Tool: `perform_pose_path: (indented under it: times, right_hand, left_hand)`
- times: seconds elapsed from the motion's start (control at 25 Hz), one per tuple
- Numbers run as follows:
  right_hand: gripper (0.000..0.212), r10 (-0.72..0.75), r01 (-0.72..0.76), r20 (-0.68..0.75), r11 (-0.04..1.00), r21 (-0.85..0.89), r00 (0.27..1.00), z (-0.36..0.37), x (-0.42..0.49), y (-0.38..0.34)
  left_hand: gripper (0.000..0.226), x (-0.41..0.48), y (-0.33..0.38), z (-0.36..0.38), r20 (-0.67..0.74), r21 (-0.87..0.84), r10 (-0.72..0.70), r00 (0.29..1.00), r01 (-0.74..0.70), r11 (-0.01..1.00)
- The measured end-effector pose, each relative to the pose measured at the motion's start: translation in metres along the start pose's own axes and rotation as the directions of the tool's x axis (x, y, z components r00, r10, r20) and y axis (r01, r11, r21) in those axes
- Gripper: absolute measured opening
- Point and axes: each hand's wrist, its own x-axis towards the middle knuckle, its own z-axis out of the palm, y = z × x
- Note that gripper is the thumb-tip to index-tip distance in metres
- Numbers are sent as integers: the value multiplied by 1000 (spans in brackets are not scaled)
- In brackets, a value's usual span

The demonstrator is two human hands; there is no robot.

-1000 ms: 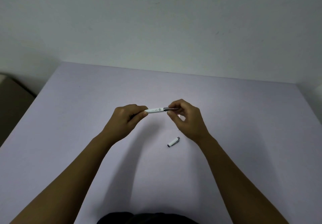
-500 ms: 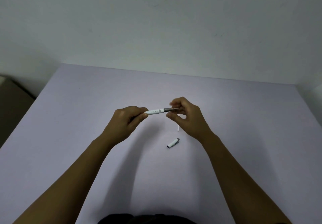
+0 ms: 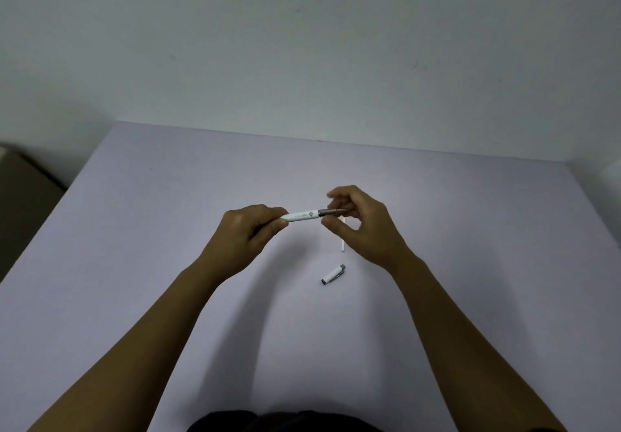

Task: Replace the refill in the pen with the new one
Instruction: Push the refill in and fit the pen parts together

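A white pen [image 3: 304,215] with a grey tip section is held level above the table. My left hand [image 3: 248,230] is closed around its back end. My right hand [image 3: 363,223] sits at the grey tip end, its fingers loosened and spread around the tip; whether they still touch it is unclear. The white pen cap [image 3: 333,274] with a grey end lies on the table below the right hand. A thin white refill [image 3: 342,246] lies on the table, mostly hidden under my right hand.
The pale lilac table [image 3: 168,263] runs back to a light wall. A brown surface [image 3: 20,189] lies beyond the table's left edge. A dark garment [image 3: 285,423] shows at the bottom edge.
My right hand's fingers have loosened from pinching the pen's grey tip and now spread around it. The refill under that hand has become partly visible. The left hand has held still.
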Motion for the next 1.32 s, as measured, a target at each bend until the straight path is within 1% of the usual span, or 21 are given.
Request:
perform_pose_path:
  times: [0.08,0.16,0.2,0.24,0.32,0.44,0.52,0.68,0.8,0.96,1.08,1.12,1.16,1.2,1.32]
  right_hand:
    - [4,-11,11,10,1000,0,1000,1,0,1]
    - [10,10,-10,2,1000,-21,1000,1,1,0]
    - [8,18,-18,0,1000,-10,1000,1,1,1]
    - [8,13,-13,8,1000,8,1000,1,0,0]
    - [15,-30,30,19,1000,4,999,2,-3,0]
    - [5,-10,11,22,999,-33,1000,3,-2,2]
    - [9,15,-15,1,999,-29,1000,1,-1,2]
    - [2,-19,20,30,999,-26,999,-1,-3,2]
    - [15,-27,28,15,997,-73,1000,-2,-1,-1]
    - [3,-28,30,36,998,-54,999,-5,-3,-2]
    - [19,-16,19,36,996,-86,999,-5,-2,-2]
    - [17,-4,7,32,997,-73,999,-5,-2,-2]
    - [9,-3,6,36,998,-61,999,-6,-2,-2]
    - [5,-14,16,39,997,-71,999,-7,-2,-3]
    - [9,-48,55,53,989,-134,997,-8,-2,-3]
  left_hand:
    - [12,-1,0,1,2,-5,2,1000,-2,1000]
    - [12,-1,1,2,2,-8,5,1000,-5,1000]
    - [12,-1,1,2,-3,-8,7,1000,-7,1000]
    - [12,0,2,3,-11,-6,8,1000,-8,1000]
    - [12,1,2,2,-17,3,8,1000,-8,1000]
    - [13,1,2,3,-5,1,13,1000,-13,1000]
    - [13,1,3,3,-5,-6,17,1000,-17,1000]
    - [13,1,4,2,-6,2,23,1000,-23,1000]
    - [16,0,4,2,-1,0,21,1000,-21,1000]
    - [18,0,5,0,-2,7,20,1000,-20,1000]
    - [18,-1,6,1,6,2,24,1000,-24,1000]
    - [18,-1,7,1,4,-1,23,1000,-23,1000]
    - [18,0,7,1,2,-2,21,1000,-21,1000]
    - [18,0,7,1,2,-2,21,1000,-21,1000]
    - [18,0,7,2,5,-3,24,1000,-24,1000]
